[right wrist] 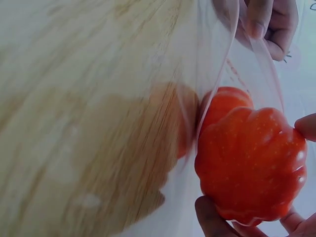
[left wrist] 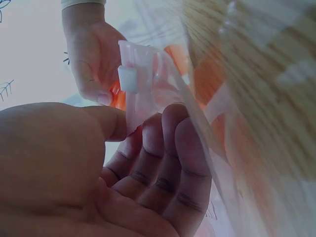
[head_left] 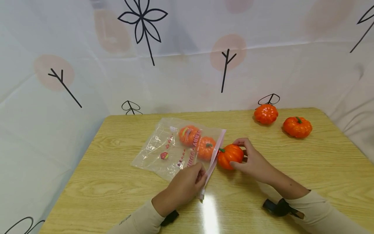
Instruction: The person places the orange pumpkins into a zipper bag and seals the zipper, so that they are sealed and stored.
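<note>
A clear zip bag (head_left: 155, 156) with pink print lies on the table, its pink-edged mouth toward the right. Inside it sit two small orange pumpkins, one pumpkin (head_left: 189, 135) farther back and another pumpkin (head_left: 206, 149) near the mouth. My left hand (head_left: 188, 182) pinches the near end of the bag's pink edge between thumb and fingers; a white zip slider (left wrist: 128, 79) shows just above the thumb. With my right hand (head_left: 252, 162) I grip a third orange pumpkin (head_left: 230, 156), thumb and fingers around its sides, right at the bag's opening.
Two more orange pumpkins stand at the back right of the wooden table (head_left: 292, 169): one pumpkin (head_left: 266, 114) near the back edge and one green-stemmed pumpkin (head_left: 297, 127) farther right. Behind the table hangs a white patterned cloth (head_left: 187, 74).
</note>
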{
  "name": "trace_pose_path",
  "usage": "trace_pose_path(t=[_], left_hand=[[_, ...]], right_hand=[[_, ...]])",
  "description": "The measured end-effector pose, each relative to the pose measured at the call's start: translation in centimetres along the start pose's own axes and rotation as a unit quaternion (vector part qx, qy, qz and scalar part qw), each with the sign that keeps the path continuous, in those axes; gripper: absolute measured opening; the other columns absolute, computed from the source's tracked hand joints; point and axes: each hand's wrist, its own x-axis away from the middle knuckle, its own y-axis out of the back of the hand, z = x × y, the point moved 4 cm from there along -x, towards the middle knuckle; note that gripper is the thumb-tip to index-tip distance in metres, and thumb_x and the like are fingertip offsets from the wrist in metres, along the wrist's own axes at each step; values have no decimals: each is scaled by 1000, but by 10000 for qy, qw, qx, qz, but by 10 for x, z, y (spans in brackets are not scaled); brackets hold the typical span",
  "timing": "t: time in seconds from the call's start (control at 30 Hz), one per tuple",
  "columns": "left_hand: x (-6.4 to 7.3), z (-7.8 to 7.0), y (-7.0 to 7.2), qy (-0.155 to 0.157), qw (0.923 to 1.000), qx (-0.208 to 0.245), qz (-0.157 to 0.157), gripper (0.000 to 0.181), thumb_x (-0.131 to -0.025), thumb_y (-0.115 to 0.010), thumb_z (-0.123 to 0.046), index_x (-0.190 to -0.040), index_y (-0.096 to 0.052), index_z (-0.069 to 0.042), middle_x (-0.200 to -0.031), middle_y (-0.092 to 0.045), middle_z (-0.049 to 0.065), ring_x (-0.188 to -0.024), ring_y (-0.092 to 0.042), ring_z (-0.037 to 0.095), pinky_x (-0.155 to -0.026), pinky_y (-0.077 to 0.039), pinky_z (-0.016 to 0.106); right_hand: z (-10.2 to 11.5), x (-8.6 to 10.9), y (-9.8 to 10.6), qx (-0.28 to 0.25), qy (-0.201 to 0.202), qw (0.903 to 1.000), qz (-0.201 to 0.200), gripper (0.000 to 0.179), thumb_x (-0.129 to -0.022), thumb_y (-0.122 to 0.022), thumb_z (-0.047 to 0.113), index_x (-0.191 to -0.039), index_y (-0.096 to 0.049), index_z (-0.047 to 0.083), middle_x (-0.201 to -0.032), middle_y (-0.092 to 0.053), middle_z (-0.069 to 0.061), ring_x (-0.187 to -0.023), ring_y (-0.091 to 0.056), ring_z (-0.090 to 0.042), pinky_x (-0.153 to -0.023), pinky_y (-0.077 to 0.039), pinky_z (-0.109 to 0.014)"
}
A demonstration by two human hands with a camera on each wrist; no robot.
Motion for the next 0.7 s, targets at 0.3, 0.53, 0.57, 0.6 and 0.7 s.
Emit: trace_pose_path(t=[0.3, 0.53, 0.57, 0.6, 0.7], left_hand=[[1, -5, 2, -111, 9998, -155, -109, 12, -100, -58, -23, -90, -54, -19, -67, -43, -11, -57, -37, 1, -50, -32, 17], [2, -4, 1, -121, 9997, -176, -120, 12, -97, -59, -19, -86, -53, -19, -68, -43, -11, -59, -38, 0, -51, -32, 16], [2, -3, 1, -116, 9997, -165, -114, 12, -96, -59, -18, -86, -52, -19, -69, -43, -11, -59, -38, 0, -51, -33, 16], [2, -3, 1, -111, 9998, -149, -106, 12, -96, -60, -18, -86, -53, -19, -69, -44, -11, -59, -39, -1, -52, -34, 15], [1, -2, 0, -88, 9999, -88, -75, 12, -96, -61, -19, -87, -53, -19, -71, -45, -11, -61, -40, -1, -53, -36, 15]], right_hand=[[3, -2, -8, -243, -3, 9997, 48, 60, -90, -70, 16, -134, -31, 4, -143, -36, -23, -120, -55, -40, -97, -50, -46], [5, -4, -15, -487, 78, 9987, 117, 60, -90, -69, 14, -134, -30, 4, -142, -35, -22, -121, -54, -39, -94, -50, -41], [5, -5, -16, -515, 79, 9985, 136, 60, -90, -69, 14, -134, -30, 5, -143, -35, -22, -120, -54, -39, -95, -50, -42], [5, -5, -17, -548, 75, 9984, 151, 61, -89, -69, 15, -134, -30, 5, -143, -34, -22, -120, -54, -38, -95, -49, -42], [5, -6, -20, -636, 46, 9978, 168, 61, -89, -69, 15, -134, -29, 6, -143, -33, -21, -120, -54, -37, -96, -49, -43]])
